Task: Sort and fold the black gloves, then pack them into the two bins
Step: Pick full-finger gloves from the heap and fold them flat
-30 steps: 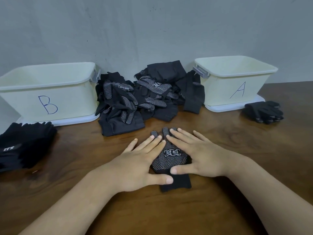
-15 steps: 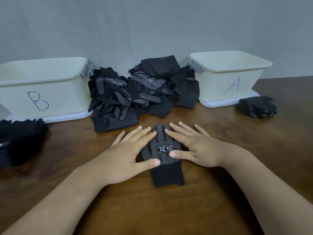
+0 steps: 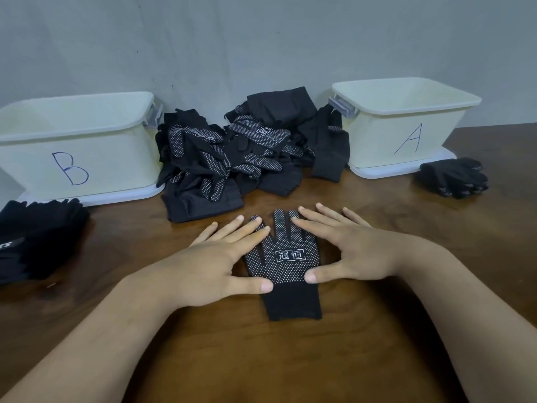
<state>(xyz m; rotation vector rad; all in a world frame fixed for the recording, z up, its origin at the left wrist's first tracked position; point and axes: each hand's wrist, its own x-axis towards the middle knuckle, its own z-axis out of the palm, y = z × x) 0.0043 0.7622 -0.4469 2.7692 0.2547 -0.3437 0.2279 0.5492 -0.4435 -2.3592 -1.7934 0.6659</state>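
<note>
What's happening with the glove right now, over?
Left hand and right hand open, pressing flat on dotted glove. Glove spread on table, unfolded. Loose pile behind, not blocking.

I see a dark brown wooden table (image 3: 261,359) with one dotted glove (image 3: 287,266) flat at its centre, palm side up, cuff towards six o'clock and fingers towards twelve. At twelve o'clock, against the wall, lies a loose heap of black gloves (image 3: 247,158), with the cream bin marked B (image 3: 96,158) at ten o'clock and the bin marked A (image 3: 386,141) at two o'clock, each on a flat white base. A thick stack of gloves (image 3: 37,237) lies at nine o'clock just in front of bin B, and a smaller bundle of gloves (image 3: 454,177) lies towards three o'clock, beside bin A's base.
</note>
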